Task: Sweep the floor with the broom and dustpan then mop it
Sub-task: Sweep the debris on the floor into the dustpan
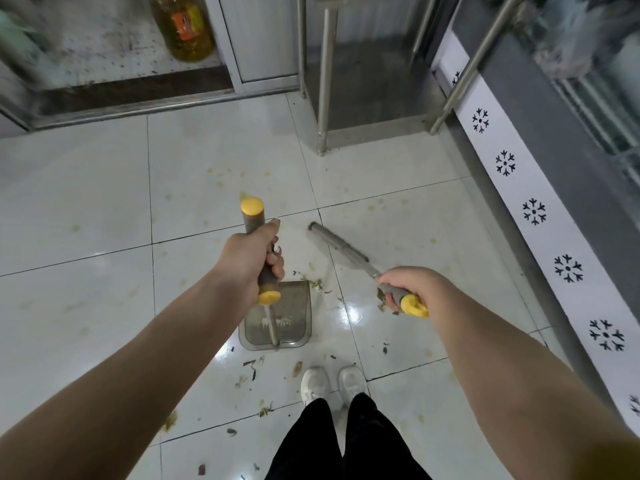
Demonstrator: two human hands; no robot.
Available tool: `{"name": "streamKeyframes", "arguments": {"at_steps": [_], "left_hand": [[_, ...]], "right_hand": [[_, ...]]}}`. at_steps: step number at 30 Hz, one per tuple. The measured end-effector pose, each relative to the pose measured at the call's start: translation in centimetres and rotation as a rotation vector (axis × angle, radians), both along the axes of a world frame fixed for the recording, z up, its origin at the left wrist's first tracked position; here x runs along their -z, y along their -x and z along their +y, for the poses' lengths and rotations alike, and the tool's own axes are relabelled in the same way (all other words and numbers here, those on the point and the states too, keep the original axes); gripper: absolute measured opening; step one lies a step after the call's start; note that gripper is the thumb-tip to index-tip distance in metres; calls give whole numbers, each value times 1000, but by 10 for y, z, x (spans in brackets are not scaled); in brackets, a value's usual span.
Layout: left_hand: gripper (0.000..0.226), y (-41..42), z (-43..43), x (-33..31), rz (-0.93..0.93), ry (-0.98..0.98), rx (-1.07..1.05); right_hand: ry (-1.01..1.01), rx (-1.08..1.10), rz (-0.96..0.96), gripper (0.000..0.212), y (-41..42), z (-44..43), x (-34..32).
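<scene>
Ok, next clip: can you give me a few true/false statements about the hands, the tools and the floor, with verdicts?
1. The left hand grips the dustpan handle. True.
2. The right hand holds nothing. False: it grips the broom handle.
3. Scraps lie on the floor near the white shoes. True.
4. The broom head sits inside the dustpan. False: it is beyond the pan's open edge, apart from it.

Single head view, looking steeply down at floor (86, 202), wide-angle.
</scene>
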State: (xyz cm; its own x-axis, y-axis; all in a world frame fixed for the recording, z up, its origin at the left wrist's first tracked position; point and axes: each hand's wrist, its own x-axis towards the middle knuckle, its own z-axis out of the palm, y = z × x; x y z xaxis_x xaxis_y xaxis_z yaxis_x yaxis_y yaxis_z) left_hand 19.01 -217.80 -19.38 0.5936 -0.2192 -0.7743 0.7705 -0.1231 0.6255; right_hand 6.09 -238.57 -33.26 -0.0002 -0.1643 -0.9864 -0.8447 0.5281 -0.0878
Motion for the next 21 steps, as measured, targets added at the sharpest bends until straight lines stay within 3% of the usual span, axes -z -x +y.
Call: {"name": "streamKeyframes", "arguments": {"at_steps": [3,9,12,18,21], "left_hand": [[35,0,-2,-2,0,-13,12],[34,-2,-9,1,-5,-35,51],[34,-3,-9,3,5,-24,56],[34,3,-14,4,14,-8,107],[34,5,-17,2,24,1,138]], "right_hand": [[33,38,-7,25,-8,-8,13],[9,-255,39,17,-18,3,25],[-31,-338,68,24,-7,32,26],[-200,-178,90,27,2,48,-1],[-175,-131,63,30,14,33,-11]]}}
